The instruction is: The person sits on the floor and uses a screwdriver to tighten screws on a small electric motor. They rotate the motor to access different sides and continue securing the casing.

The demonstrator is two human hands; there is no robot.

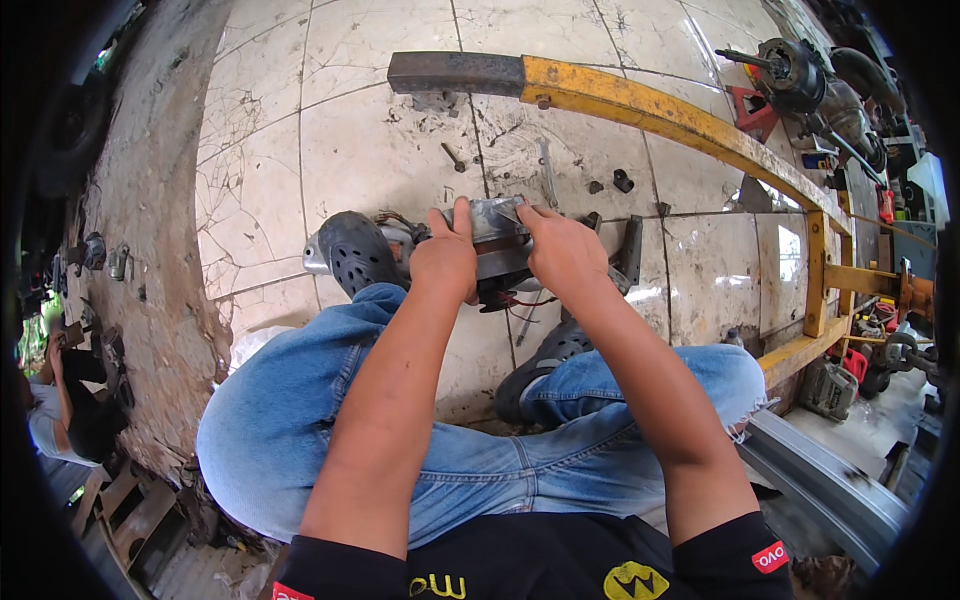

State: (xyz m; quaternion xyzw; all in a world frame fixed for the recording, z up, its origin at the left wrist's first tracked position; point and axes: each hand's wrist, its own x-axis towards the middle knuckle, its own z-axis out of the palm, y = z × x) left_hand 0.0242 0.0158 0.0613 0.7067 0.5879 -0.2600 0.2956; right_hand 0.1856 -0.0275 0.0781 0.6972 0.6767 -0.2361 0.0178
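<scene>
A metal machine part (497,258), with a silver housing on top and loose wires underneath, lies on the tiled floor between my feet. My left hand (443,258) grips its upper left, fingers over the housing. My right hand (563,258) holds the upper right, fingertips on the silver top. My left foot in a dark perforated clog (352,255) is against the part's left side. Its underside is partly hidden.
A yellow steel frame (680,120) arches across the right. Small bolts (452,155), a socket (622,180) and a thin tool (548,170) lie ahead. An axle assembly (800,85) sits upper right, a steel channel (820,480) lower right. Another person (62,405) sits at far left.
</scene>
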